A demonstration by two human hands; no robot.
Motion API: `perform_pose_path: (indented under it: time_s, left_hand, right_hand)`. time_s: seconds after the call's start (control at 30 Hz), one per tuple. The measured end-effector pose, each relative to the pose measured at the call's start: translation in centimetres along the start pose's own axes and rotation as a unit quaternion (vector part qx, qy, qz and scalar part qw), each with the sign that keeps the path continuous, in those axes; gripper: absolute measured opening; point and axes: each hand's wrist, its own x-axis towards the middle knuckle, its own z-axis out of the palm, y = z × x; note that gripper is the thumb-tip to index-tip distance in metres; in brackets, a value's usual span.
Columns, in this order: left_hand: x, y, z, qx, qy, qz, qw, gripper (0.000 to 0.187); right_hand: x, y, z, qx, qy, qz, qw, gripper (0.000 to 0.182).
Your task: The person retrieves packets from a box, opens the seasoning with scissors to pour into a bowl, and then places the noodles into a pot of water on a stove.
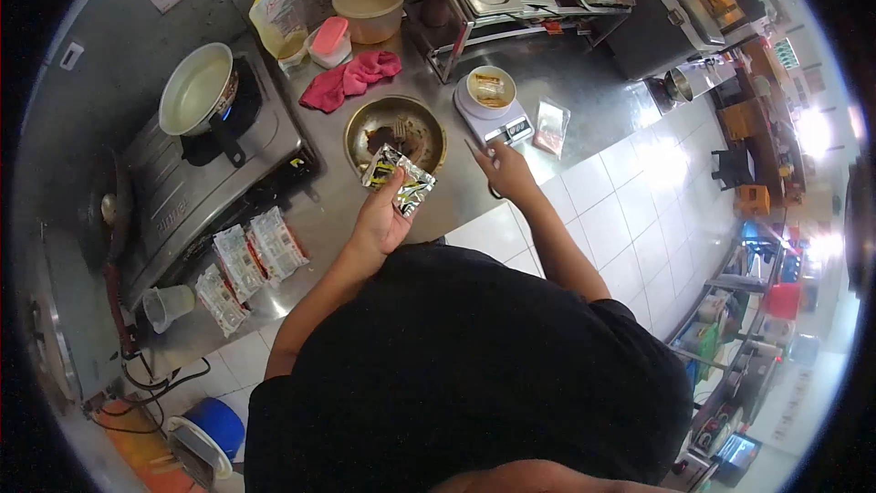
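My left hand (380,221) is closed on a shiny foil sachet (415,190) with black and yellow-green print, held over the near rim of a metal bowl (439,128). Inside the bowl lie a fork (400,132) and some dark brown stuff. To the right, my right hand (507,172) grips a pair of scissors (471,146), its blades pointing up and left toward the bowl. Just beyond that hand stands a white kitchen scale (507,128), bearing a round tub (505,73) with small packets in it.
At left, a pan (201,91) sits over a blue flame on the gas stove (173,205). Several noodle-like packets (239,260) and a plastic cup (169,308) lie nearer me. Behind the bowl are a red cloth (351,80) and a beige basin (370,5). A clear packet (550,126) lies right.
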Motion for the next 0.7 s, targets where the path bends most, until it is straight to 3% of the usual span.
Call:
perform_pose_path:
  time_s: [0.03,0.1,0.23,0.37,0.43,0.47,0.57,0.7]
  left_hand:
    - [0.5,-0.5,0.4,0.001,0.002,0.003,1.000,0.021]
    - [1.6,-1.5,1.0,-0.015,0.033,-0.007,0.999,0.018]
    - [3.7,-3.3,2.7,-0.019,0.045,0.002,0.999,0.016]
    - [4.8,-4.8,3.6,0.005,0.073,0.026,0.997,0.014]
    - [4.9,-5.0,4.2,0.010,0.092,0.040,0.995,0.014]
    - [4.9,-5.0,4.5,0.007,0.096,0.050,0.994,0.014]
    - [4.9,-4.9,4.9,0.016,0.096,0.071,0.993,0.014]
    - [5.1,-4.8,5.3,0.008,0.104,0.097,0.990,0.014]
  right_hand:
    - [0.4,5.7,1.9,-0.102,-0.016,-0.002,0.995,0.029]
    - [-0.6,8.8,2.5,-0.114,-0.053,-0.001,0.992,0.028]
    - [-1.1,9.9,2.7,-0.083,-0.099,0.032,0.991,0.031]
    - [-0.2,10.4,0.7,-0.106,-0.148,-0.049,0.982,0.032]
    - [0.7,8.5,-2.5,-0.002,-0.404,0.094,0.910,0.039]
    - [0.9,9.6,-3.0,0.087,-0.456,0.092,0.881,0.041]
    - [0.8,9.0,-6.1,0.180,-0.504,0.059,0.843,0.039]
    - [1.1,8.2,-7.6,0.295,-0.480,-0.066,0.823,0.044]
